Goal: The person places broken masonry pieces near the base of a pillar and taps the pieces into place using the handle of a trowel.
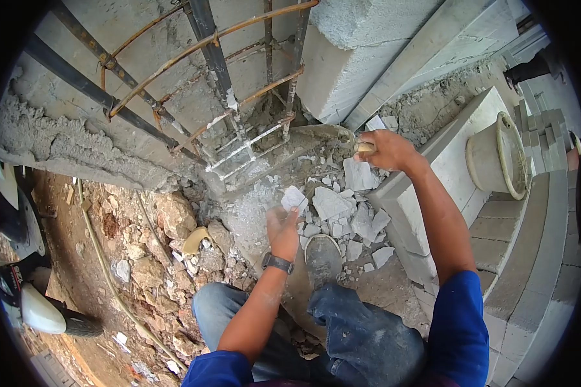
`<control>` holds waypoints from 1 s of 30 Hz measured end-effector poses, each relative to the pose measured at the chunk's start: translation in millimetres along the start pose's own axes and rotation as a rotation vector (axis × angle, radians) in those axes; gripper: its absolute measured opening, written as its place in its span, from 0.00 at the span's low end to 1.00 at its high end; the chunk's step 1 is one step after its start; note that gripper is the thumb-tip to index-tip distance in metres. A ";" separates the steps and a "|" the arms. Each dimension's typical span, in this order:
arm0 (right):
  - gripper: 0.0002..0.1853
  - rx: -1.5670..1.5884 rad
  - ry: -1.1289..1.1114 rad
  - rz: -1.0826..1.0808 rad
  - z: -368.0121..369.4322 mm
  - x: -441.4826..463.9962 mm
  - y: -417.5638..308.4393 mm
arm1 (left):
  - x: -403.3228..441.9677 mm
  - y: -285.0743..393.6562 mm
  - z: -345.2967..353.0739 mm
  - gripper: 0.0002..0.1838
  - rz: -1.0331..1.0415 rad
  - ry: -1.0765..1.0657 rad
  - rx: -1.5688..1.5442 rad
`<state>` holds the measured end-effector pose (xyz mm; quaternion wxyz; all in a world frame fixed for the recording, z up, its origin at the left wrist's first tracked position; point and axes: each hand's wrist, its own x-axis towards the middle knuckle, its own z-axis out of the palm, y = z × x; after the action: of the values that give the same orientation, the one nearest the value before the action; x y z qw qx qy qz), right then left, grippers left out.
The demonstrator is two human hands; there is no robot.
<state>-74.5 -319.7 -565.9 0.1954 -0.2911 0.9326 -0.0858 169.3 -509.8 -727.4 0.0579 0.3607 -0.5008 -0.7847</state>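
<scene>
At left grip (281, 231), angular shard (294, 198)

I'm on a building site: a steel rebar cage (220, 68) stands at eleven o'clock, pale blockwork (334, 77) at one, a grimy bucket (485, 158) at three, stony bare earth (139, 274) at eight, broken chunks (332, 204) near the centre.
</scene>
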 end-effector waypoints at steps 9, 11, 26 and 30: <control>0.22 -0.226 0.060 0.073 -38.7 -40.6 -22.4 | -8.1 2.5 -9.4 0.18 -0.034 -0.009 0.000; 0.20 -0.265 0.041 0.084 -48.4 -44.9 -27.4 | -9.3 2.0 -9.7 0.19 -0.041 -0.008 -0.017; 0.20 0.149 0.156 0.217 60.8 -84.1 -44.1 | -7.9 -2.1 -5.7 0.22 -0.073 -0.046 0.045; 0.20 0.186 0.248 0.229 64.8 -67.4 -36.2 | -0.6 -9.9 -5.1 0.18 -0.082 -0.048 0.047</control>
<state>21.7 -313.4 -593.7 0.1137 -0.1509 0.9646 -0.1838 175.6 -508.5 -736.5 0.0051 0.3634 -0.5050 -0.7829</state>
